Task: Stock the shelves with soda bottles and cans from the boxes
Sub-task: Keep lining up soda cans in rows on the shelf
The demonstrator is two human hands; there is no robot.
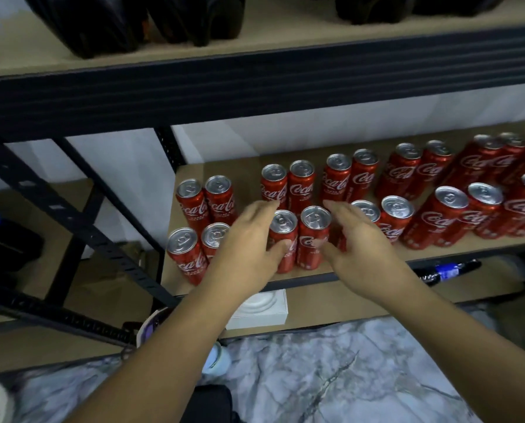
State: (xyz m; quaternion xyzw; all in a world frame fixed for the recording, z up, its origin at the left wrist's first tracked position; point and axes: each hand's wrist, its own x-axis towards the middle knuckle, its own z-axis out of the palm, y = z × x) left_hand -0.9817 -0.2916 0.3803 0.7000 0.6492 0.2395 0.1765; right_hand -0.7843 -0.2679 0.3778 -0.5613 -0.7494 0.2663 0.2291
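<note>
Two cans (pixel 311 239) are seen standing upright, side by side, at the front edge of the middle shelf (pixel 221 169), flanked by the left hand (pixel 249 242) and the right hand (pixel 365 239). Both hands are held spread, fingers fairly straight and loose. Each thumb lies at or just beside the face of the nearer can, and no firm grip can be made out. More cans (pixel 447 215) are ranged in pairs along the same shelf, and dark bottles (pixel 102 22) are stored above. The step in hand is judged to be the setting down and squaring up of this pair. The hands would next have to be drawn clear without the neighbouring cans being knocked, and more stock fetched; no box is shown.
</note>
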